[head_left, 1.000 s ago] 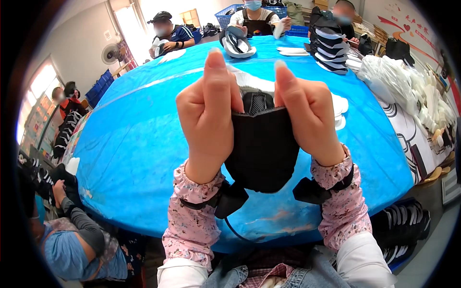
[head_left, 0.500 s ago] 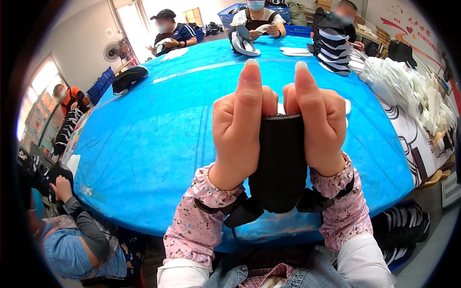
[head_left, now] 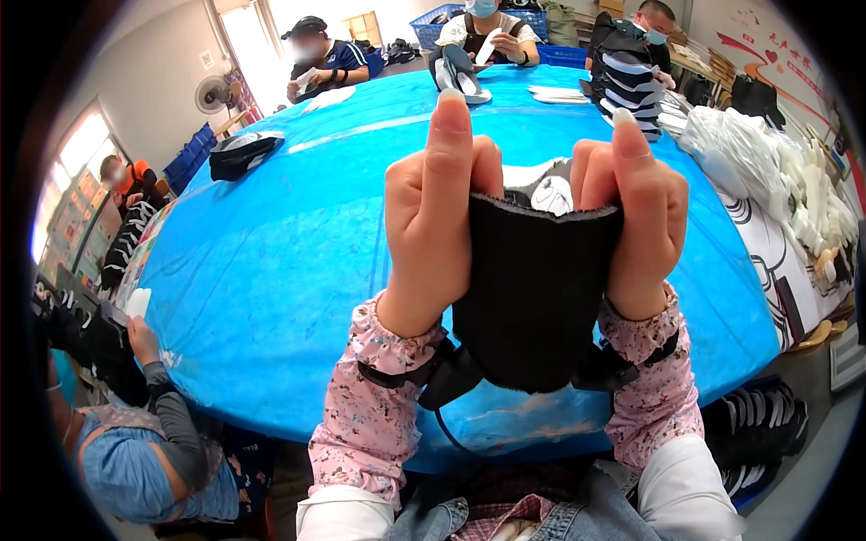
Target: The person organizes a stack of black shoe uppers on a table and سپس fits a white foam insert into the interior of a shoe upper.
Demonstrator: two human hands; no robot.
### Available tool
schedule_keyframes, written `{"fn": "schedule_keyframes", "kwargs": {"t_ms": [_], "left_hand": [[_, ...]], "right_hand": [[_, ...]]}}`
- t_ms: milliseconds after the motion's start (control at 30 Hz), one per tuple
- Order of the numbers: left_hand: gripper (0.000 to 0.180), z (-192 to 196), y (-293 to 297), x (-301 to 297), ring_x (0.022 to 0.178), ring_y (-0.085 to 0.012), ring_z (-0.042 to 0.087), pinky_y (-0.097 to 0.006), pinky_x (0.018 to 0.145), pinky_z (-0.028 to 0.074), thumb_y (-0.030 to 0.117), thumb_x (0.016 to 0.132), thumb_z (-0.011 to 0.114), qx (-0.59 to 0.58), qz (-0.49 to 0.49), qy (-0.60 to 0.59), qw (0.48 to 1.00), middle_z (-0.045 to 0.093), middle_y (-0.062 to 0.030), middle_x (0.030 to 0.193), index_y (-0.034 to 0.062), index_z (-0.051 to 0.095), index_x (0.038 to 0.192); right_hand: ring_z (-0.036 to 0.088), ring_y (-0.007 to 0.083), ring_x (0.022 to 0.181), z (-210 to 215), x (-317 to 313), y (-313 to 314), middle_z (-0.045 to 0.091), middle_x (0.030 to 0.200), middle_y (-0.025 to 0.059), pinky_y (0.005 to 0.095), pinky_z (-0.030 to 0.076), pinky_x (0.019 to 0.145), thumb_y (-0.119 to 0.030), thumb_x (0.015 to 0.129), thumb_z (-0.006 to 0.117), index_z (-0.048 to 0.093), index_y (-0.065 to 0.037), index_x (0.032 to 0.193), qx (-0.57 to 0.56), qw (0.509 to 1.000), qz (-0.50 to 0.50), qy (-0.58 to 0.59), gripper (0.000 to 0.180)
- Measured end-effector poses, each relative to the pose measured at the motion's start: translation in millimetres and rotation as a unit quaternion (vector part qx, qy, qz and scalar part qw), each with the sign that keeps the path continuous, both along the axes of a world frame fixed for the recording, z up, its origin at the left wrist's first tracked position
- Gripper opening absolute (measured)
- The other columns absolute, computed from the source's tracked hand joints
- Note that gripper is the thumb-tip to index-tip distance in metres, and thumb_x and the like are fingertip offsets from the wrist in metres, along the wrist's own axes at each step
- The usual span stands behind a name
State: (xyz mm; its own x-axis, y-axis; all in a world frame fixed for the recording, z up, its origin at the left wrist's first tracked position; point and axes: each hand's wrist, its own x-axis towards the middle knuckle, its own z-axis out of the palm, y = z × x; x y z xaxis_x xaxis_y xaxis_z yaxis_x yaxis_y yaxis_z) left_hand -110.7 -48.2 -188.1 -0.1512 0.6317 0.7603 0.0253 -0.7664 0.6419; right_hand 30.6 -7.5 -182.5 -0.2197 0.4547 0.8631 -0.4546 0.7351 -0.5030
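Nearest the camera, both forearms in pink flowered sleeves (head_left: 370, 410) rise from the lower edge, each wrist ringed by a dark strap. Between the wrists hangs the black fabric piece (head_left: 532, 298), raised above the blue bench (head_left: 271, 270) and close to the camera. Half a second ago the hands squeezed it into a narrow roll; now it is spread wider again, its top edge stretched flat between them, which suggests the piece is being opened out for shaping or checking. The left hand (head_left: 437, 221) grips the left edge, index finger pointing straight up. The right hand (head_left: 636, 221) clasps the right edge in the same way. Beyond, a dark bundle (head_left: 242, 153) lies on the bench, white bags (head_left: 767, 162) sit at the right, and other people work at the far side.
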Motion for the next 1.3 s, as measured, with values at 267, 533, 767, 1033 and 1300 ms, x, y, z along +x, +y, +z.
{"fn": "schedule_keyframes", "kwargs": {"t_ms": [267, 533, 767, 1033, 1300], "left_hand": [[0.058, 1, -8, 6, 0.043, -0.0058, 0.026, -0.025, 0.042, 0.018, 0.036, 0.097, 0.031, 0.05, -0.103, -0.103, 0.988, 0.035, 0.0005, 0.046, 0.0068, 0.036, 0.047], [0.057, -8, -3, 23, 0.042, -0.0099, 0.031, -0.025, 0.044, 0.025, 0.033, 0.096, 0.028, -0.039, -0.274, -0.166, 0.946, 0.037, -0.0015, 0.044, 0.0102, 0.034, 0.044], [0.052, -3, 4, 4, 0.042, -0.0115, 0.033, -0.025, 0.043, 0.028, 0.031, 0.096, 0.03, -0.014, -0.277, -0.204, 0.939, 0.037, -0.0013, 0.045, 0.0113, 0.033, 0.048], [0.036, 6, 8, -9, 0.08, -0.0109, 0.054, -0.022, 0.07, 0.043, 0.033, 0.091, 0.048, -0.064, 0.094, -0.009, 0.993, 0.059, -0.0056, 0.085, -0.0009, 0.058, 0.093], [0.094, -1, -2, -7, 0.104, -0.0358, 0.053, -0.038, 0.087, 0.044, 0.025, 0.061, 0.079, -0.048, 0.194, 0.344, 0.918, 0.054, -0.0213, 0.112, 0.0007, 0.025, 0.133]], "right_hand": [[0.03, 0.0056, 0.044, 3, 3, 11, 0.038, 0.048, -0.0001, 0.0239, 0.021, 0.042, -0.034, 0.097, 0.032, 0.04, -0.003, 0.048, -0.032, 0.999, 0.042, 0.01, 0.058], [0.029, 0.0057, 0.044, -7, -7, -3, 0.035, 0.045, -0.0025, 0.0235, 0.021, 0.042, -0.037, 0.097, 0.028, 0.039, -0.006, 0.047, -0.036, 0.999, 0.02, -0.023, 0.059], [0.036, 0.0105, 0.047, 5, 9, -2, 0.046, 0.055, 0.0033, 0.0227, 0.028, 0.047, -0.029, 0.096, 0.035, 0.058, 0.003, 0.07, -0.005, 0.995, 0.075, -0.065, 0.047], [0.045, 0.002, 0.059, 25, 27, -5, 0.052, 0.064, -0.0036, 0.0173, 0.034, 0.051, -0.012, 0.08, 0.065, 0.06, 0.002, 0.075, 0.034, 0.976, -0.123, -0.179, 0.016], [0.054, 0.0254, 0.057, 14, 6, 22, 0.055, 0.064, 0.006, 0.0329, 0.042, 0.052, -0.025, 0.068, 0.071, 0.057, -0.006, 0.066, 0.348, 0.843, -0.396, -0.109, 0.024]]}}
